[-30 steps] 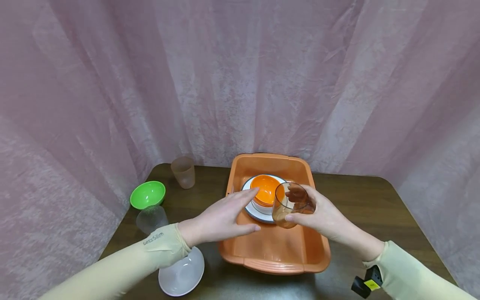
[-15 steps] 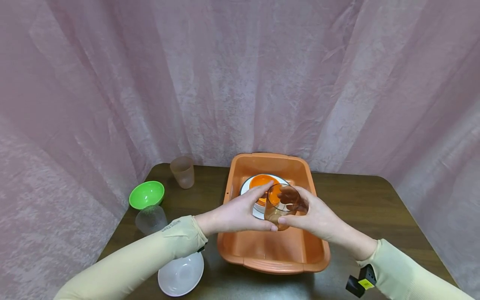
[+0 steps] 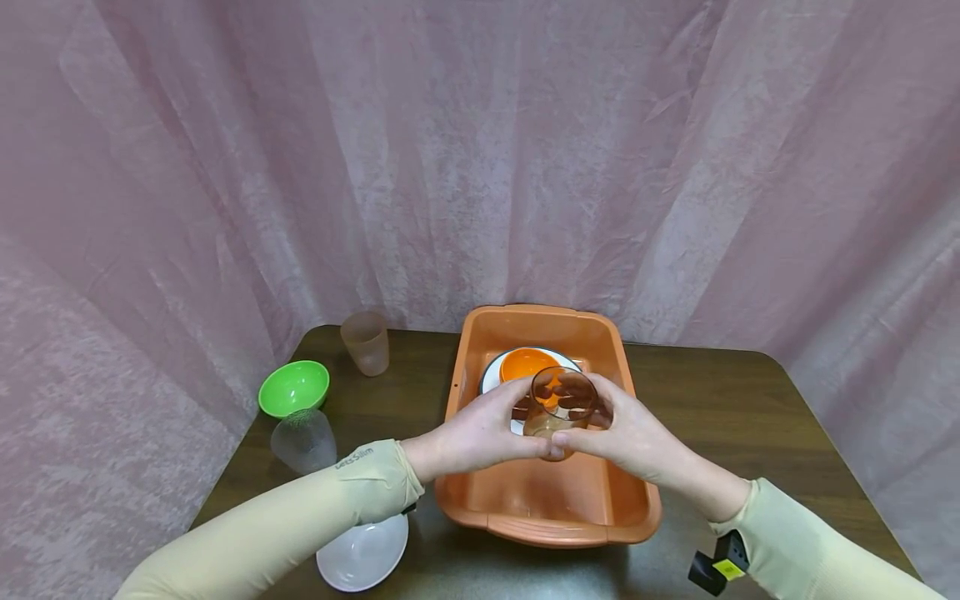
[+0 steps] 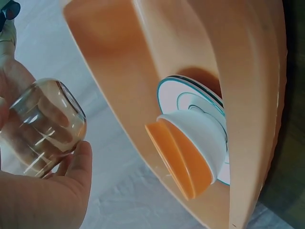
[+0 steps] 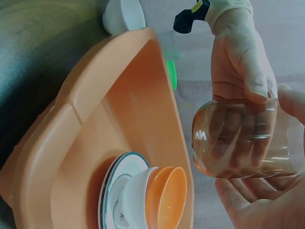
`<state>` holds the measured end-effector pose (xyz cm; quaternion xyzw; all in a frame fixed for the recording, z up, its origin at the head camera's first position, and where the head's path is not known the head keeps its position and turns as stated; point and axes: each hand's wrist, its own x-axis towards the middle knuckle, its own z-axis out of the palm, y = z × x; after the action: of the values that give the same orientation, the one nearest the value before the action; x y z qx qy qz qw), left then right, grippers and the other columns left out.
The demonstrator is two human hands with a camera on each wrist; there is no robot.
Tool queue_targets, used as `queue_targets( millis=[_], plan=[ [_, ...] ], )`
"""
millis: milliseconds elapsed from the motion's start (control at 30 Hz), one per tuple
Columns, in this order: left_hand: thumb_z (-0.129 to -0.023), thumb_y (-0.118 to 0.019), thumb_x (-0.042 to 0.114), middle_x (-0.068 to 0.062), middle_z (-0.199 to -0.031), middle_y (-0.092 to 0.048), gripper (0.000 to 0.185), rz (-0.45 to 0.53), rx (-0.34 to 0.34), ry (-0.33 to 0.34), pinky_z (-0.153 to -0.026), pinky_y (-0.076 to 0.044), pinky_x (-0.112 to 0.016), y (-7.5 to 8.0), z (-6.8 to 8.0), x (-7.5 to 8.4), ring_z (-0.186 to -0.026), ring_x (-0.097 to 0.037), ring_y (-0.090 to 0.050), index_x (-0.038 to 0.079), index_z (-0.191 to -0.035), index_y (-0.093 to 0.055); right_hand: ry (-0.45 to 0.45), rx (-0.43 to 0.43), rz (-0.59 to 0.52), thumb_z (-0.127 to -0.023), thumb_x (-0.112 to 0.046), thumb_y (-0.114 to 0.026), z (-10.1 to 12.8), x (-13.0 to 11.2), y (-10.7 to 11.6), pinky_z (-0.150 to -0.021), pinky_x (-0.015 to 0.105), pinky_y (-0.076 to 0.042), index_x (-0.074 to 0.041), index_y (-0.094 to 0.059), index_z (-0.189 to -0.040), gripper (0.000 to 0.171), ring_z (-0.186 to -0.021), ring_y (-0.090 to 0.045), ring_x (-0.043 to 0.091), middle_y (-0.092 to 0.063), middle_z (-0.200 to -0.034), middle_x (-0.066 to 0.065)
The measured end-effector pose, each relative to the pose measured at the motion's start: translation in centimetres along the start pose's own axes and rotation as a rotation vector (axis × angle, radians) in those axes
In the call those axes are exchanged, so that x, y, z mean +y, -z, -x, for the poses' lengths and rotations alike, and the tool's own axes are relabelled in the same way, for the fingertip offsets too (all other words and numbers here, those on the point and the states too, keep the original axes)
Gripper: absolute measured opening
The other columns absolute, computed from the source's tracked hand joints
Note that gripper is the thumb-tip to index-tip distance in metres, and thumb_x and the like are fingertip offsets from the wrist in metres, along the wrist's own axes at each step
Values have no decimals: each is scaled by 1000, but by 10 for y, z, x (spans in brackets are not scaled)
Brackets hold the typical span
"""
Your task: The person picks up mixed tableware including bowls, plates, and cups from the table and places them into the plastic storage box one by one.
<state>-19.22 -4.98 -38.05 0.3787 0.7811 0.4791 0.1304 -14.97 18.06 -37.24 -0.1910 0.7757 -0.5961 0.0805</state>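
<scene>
A see-through amber drinking glass [image 3: 553, 429] is held above the orange plastic basin [image 3: 540, 508]. My left hand [image 3: 480, 427] holds it from the left and my right hand [image 3: 633, 433] grips its right side. In the right wrist view, fingers show through the wall of the glass [image 5: 238, 138]. Inside the basin lie white plates [image 4: 171, 90] with a blue-green rim. On them stands a white bowl [image 4: 207, 138], with orange bowls [image 5: 174, 198] nested in it. In the head view, the glass and hands partly cover this stack.
Left of the basin on the dark wooden table [image 3: 705, 400] are a green bowl [image 3: 294, 389], a frosted pinkish cup [image 3: 366, 343] and a clear textured cup [image 3: 303, 442]. A white bowl [image 3: 363, 554] sits near the front, partly under the left sleeve. Pink curtains [image 3: 480, 167] hang behind.
My left hand has moved right from an open pose beside the glass and now holds it too. The right hand has brought the amber glass slightly left.
</scene>
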Motion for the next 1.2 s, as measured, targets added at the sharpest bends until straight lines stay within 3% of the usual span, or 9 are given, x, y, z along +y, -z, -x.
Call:
queue_targets(
  millis=[200,433,700,833,967,1067,1200],
  plan=[
    [-85,-84,45,14,-122,-64,59,-7,8,-16,-96,-50,-29,0,-1,-2,-109,-7,-62,32,-135,-56,-18,16,69,-88,-17,-83,2,-1,1,-102,32,-49,-4,-45,-149,74,-126,-57,37,-53,-146,15],
    [-82,-84,53,15,-122,-63,70,-28,10,36,-97,-50,-29,2,1,1,-110,-6,-62,22,-138,-56,-13,23,228,-85,-27,-87,9,-5,4,-108,33,-44,-15,-35,-159,91,-128,-57,24,-53,-146,9],
    [-81,-87,44,5,-128,-64,71,-36,9,78,-100,-48,-30,4,2,-2,-110,-8,-61,14,-137,-56,10,-3,297,-89,-30,-83,26,-9,14,-115,50,-33,-31,-23,-163,95,-144,-42,26,-41,-159,0],
    [-81,-88,40,4,-130,-63,71,-29,8,93,-101,-48,-30,5,1,-3,-111,-8,-60,14,-138,-56,7,2,380,-93,-35,-78,35,-14,19,-115,54,-30,-40,-20,-162,91,-148,-35,27,-30,-164,-9],
    [-80,-89,38,6,-127,-64,66,-31,-2,104,-100,-48,-28,5,1,-4,-109,-8,-61,15,-134,-57,2,-4,491,-97,-37,-72,45,-21,23,-114,58,-30,-41,-13,-163,89,-150,-29,28,-21,-167,-11],
    [-80,-89,37,3,-126,-65,66,-29,-11,113,-99,-49,-28,5,1,-5,-108,-8,-61,15,-133,-57,12,-15,594,-98,-40,-71,52,-26,24,-119,42,-26,-38,-9,-165,91,-152,-24,25,-16,-169,-9],
    [-80,-90,36,3,-123,-65,67,-32,-22,120,-96,-50,-28,5,1,-7,-107,-8,-62,14,-133,-57,113,-44,754,-95,-41,-74,57,-33,27,-118,16,-12,-28,-9,-166,97,-155,-16,22,-13,-170,-5]
  ],
)
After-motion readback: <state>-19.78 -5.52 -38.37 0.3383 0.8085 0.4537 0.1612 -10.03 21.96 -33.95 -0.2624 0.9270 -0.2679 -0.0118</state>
